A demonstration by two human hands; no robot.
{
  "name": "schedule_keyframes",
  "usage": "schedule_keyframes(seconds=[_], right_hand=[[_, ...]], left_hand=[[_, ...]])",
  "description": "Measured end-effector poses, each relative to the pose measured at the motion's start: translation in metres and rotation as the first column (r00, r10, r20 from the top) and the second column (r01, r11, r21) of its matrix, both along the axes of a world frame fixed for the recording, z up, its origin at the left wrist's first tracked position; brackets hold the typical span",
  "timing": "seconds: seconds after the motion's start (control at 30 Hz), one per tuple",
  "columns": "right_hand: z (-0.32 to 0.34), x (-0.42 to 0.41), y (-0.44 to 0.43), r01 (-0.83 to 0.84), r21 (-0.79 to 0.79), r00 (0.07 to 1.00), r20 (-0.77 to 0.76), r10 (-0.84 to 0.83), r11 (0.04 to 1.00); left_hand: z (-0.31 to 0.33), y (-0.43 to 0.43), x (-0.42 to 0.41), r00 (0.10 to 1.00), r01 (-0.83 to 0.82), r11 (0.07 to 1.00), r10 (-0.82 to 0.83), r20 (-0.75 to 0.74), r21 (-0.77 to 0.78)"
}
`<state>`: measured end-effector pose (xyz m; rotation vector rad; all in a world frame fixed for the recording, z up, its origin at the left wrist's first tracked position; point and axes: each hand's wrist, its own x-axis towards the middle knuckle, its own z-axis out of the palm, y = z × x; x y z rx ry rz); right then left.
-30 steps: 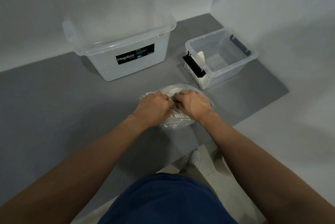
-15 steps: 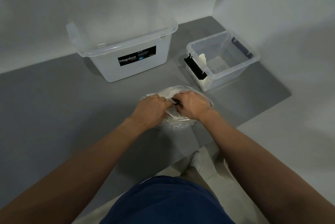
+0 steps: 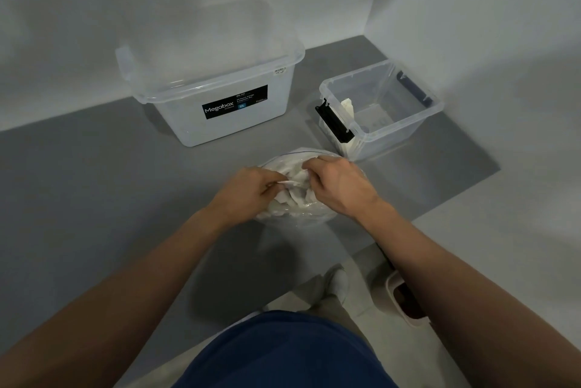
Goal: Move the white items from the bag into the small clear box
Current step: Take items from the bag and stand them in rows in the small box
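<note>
Clear bag (image 3: 298, 217) sits near the small clear box (image 3: 437, 108) for a short carry; left hand (image 3: 248, 190) pinches, seemingly, its rim open; right hand (image 3: 340, 187) curls round white items (image 3: 294, 196).

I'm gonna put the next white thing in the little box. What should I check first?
1. Bag open: ok, the white items show at its mouth.
2. Left hand has one: ok, it pinches a white piece at its fingertips.
3. Right hand grip: cannot tell, its fingers curl into the pile.
4. Small box open: ok, it has no lid, and one white item leans on its left wall inside.
5. Way from the bag to the small box: ok, only bare grey surface lies between them.
6. Big box out of the way: ok, it stands to the left with its lid on.
</note>
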<state>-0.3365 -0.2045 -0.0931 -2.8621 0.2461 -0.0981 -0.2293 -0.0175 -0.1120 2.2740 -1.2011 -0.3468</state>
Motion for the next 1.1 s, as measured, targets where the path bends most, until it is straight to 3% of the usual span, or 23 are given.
schedule_keyframes(seconds=[0.13, 0.37, 0.57, 0.67, 0.77, 0.87, 0.97, 1.1], right_hand=[[0.025, -0.006, -0.004, -0.098, 0.091, 0.994, 0.059, 0.093, 0.991], [0.07, -0.007, -0.02, -0.077, 0.144, 0.979, 0.2, 0.047, 0.987], [0.088, -0.005, -0.033, -0.166, 0.05, 0.968, 0.198, 0.153, 0.985], [0.103, -0.004, -0.034, -0.185, 0.043, 0.963, 0.208, 0.172, 0.982], [0.115, -0.003, -0.043, -0.179, 0.106, 0.968, 0.196, 0.156, 0.978], [0.123, -0.001, -0.062, -0.111, 0.22, 0.987, 0.142, 0.081, 0.969], [0.133, 0.0, -0.08, -0.155, 0.202, 0.985, 0.108, 0.135, 0.967], [0.141, 0.006, -0.105, -0.189, 0.18, 0.98, 0.099, 0.174, 0.965]], left_hand=[[0.011, -0.002, -0.001, 0.969, -0.173, 0.97, 0.137, -0.207, -0.169], [0.025, -0.01, -0.003, 0.769, -0.345, 0.877, 0.06, -0.636, -0.335], [0.03, -0.021, -0.008, 0.756, -0.26, 0.866, -0.093, -0.647, -0.428], [0.034, -0.035, -0.013, 0.811, -0.146, 0.875, -0.161, -0.562, -0.462], [0.04, -0.051, -0.017, 0.785, -0.227, 0.845, -0.135, -0.605, -0.483], [0.044, -0.065, -0.017, 0.863, -0.212, 0.817, -0.101, -0.496, -0.536], [0.048, -0.079, -0.014, 0.915, -0.163, 0.808, -0.091, -0.394, -0.566], [0.058, -0.103, -0.014, 0.91, -0.179, 0.793, -0.092, -0.405, -0.582]])
